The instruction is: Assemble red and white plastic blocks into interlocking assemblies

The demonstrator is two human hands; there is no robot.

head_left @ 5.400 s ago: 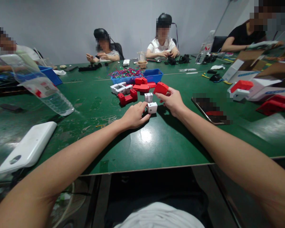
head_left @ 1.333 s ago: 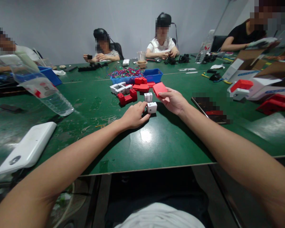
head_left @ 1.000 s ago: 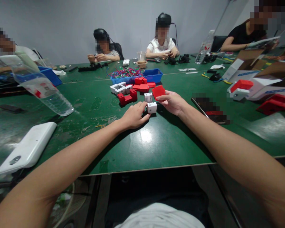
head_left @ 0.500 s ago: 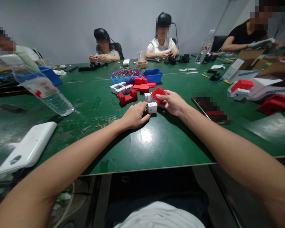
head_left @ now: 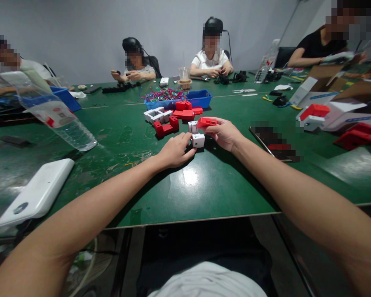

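Note:
My right hand (head_left: 225, 134) holds a red plastic part (head_left: 206, 122) between thumb and fingers, above the table. Just left of it, my left hand (head_left: 178, 152) rests on the table with thumb and fingers closed on a white block-shaped part (head_left: 198, 141). A second white part (head_left: 193, 126) stands right behind that block, close under the red piece. Beyond my left hand lie a red U-shaped bracket (head_left: 166, 127), white frame-like parts (head_left: 157, 115) and a pile of red parts (head_left: 185, 111).
Behind the parts stands a blue bin (head_left: 200, 99) with colourful wires beside it. A clear bottle (head_left: 64, 123) and white power bank (head_left: 38, 192) lie left. A phone (head_left: 273, 144), white boxes (head_left: 340, 111) and red parts (head_left: 361, 138) are right. Several people sit around the green table (head_left: 185, 194).
My right hand has tilted the red part, so its broad face has turned away and a narrower side shows. My left hand and the white block stay in place.

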